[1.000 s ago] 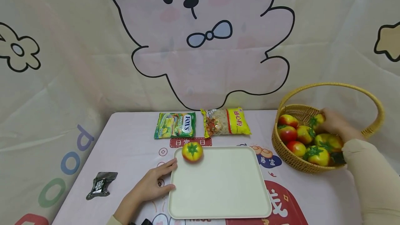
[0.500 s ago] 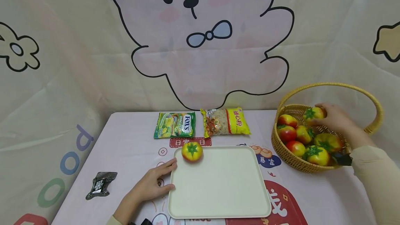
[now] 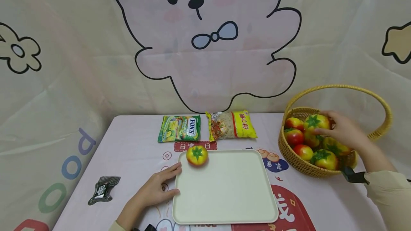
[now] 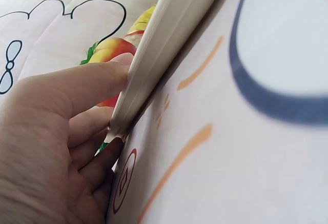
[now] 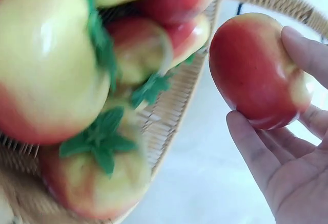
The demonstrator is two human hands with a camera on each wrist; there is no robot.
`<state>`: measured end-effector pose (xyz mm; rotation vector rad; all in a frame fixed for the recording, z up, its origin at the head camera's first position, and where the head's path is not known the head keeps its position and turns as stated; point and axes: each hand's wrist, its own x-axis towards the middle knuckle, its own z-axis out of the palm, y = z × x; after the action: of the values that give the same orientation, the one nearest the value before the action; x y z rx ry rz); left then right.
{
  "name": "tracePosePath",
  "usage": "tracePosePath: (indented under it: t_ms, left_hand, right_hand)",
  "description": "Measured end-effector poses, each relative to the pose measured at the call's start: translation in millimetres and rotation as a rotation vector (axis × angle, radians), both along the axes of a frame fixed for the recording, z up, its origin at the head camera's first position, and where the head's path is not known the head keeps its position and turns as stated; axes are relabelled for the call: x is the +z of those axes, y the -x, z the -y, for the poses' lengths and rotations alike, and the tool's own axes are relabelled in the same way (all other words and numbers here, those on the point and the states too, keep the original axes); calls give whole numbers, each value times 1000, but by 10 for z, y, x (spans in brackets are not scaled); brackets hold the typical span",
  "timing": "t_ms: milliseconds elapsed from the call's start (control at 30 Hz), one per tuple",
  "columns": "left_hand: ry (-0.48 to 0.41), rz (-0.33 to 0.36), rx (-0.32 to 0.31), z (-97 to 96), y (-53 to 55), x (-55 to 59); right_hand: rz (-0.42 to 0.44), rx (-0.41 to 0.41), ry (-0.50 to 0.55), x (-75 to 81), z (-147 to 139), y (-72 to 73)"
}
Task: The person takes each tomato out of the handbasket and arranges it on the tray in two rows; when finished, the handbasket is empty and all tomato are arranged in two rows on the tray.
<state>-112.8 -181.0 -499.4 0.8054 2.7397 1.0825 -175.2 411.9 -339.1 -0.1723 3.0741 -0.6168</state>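
My right hand (image 3: 348,131) grips a red and yellow tomato (image 3: 314,122) with a green leafy top, held up over the wicker basket (image 3: 297,161). In the right wrist view, thumb and fingers wrap the tomato's (image 5: 251,70) sides, apart from the fruit in the basket. Several similar tomatoes (image 3: 325,159) fill the basket. My left hand (image 3: 155,189) touches the left edge of a cream tray (image 3: 228,191), its fingers fairly straight. One tomato (image 3: 197,155) sits in the tray's far left corner. The left wrist view has the hand (image 4: 46,126) against the tray's rim (image 4: 154,55).
Behind the tray lie a green snack packet (image 3: 179,128) and a yellow pasta bag (image 3: 232,126). A small black packet (image 3: 104,190) is at the left. The basket's tall handle (image 3: 340,86) arches above the right hand. A printed curtain backs the table.
The right hand has lifted a tomato from the basket's back right and brought it left and toward the camera, still over the basket. My left hand stays in place at the tray.
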Motion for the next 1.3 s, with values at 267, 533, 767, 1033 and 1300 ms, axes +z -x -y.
tracePosePath:
  t_ms: [267,533,767,1033,1300]
  left_hand:
    - [-4,-12,-7,4,5,-6]
    - [-18,-20,-17,8,13,4]
    - [-12,-12,-13,1,5,6]
    - [-18,-50,-34,2,25,-14]
    - [-23,-54,-35,20,26,-26]
  right_hand:
    - [-64,19,72,0,321,-160]
    - [-98,39,149,-32,747,-286]
    - [-149,94,244,-141,1163,-303]
    - [-90,102,412,-400,1556,-253]
    - [-63,171,556,-585,1939,-187]
